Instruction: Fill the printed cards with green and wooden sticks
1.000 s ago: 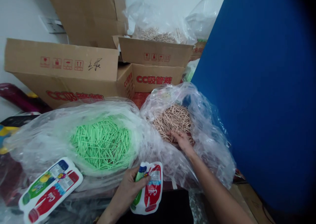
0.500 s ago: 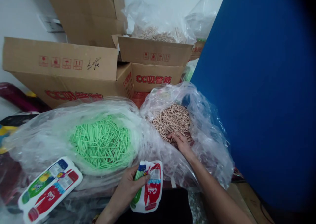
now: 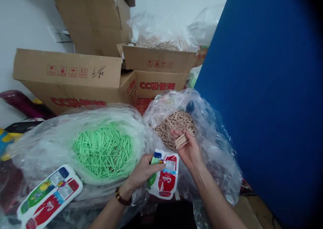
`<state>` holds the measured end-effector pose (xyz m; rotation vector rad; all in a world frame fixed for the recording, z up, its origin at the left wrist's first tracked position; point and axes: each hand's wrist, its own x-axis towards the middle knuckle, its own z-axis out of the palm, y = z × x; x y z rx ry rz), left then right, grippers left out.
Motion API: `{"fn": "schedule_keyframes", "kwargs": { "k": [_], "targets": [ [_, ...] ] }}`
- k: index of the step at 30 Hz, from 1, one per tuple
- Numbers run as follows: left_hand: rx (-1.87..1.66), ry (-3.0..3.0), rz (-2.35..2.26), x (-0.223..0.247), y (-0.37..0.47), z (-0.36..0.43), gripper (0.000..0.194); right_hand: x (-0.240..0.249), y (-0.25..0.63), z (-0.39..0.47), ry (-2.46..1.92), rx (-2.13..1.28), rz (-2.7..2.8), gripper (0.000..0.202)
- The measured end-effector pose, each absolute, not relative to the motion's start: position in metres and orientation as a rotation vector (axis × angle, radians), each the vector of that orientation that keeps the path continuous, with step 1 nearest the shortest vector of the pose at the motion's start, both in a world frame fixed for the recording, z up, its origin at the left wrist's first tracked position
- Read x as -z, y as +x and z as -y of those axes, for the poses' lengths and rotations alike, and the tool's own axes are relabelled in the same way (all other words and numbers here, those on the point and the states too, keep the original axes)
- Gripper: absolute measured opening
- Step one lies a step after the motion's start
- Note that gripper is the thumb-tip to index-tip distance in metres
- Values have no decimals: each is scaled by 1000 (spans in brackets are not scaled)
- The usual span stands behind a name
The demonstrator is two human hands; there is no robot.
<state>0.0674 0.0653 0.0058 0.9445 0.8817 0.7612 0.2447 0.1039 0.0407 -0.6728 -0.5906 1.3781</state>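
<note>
My left hand (image 3: 146, 170) grips a bottle-shaped pouch (image 3: 168, 180) printed "Cola" in red beside a green part, thumb across its front. Close to its right, my right hand (image 3: 189, 150), palm turned up, holds a small bundle of brown sticks (image 3: 181, 141) in curled fingers. Behind that hand a clear plastic bag (image 3: 209, 128) lies open around a heap of brown sticks (image 3: 174, 123). On the left, another open plastic bag (image 3: 50, 131) surrounds a pile of green sticks (image 3: 103, 151). A second printed pouch (image 3: 51, 198) lies flat at the lower left.
Cardboard boxes (image 3: 68, 67) with red print stand along the back. Another bag of brown sticks (image 3: 161, 42) rests behind them. A large blue panel (image 3: 264, 87) fills the right side. A dark red cylinder (image 3: 22, 103) lies at the left edge.
My right hand has lifted from the brown heap, turned palm up, and now shows a bundle of sticks. My left hand has moved up and right with the pouch, closer to it.
</note>
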Motion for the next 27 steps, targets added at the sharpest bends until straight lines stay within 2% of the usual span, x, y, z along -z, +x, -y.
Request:
{"fn": "schedule_keyframes", "kwargs": {
  "k": [14,27],
  "targets": [
    [-735,962,-828,-12,90,-84,23,-45,244,-96,-764,-1457,494,20],
    [-727,1002,-786,-21,93,-92,21,-43,250,-91,-790,-1479,535,15]
  ]
}}
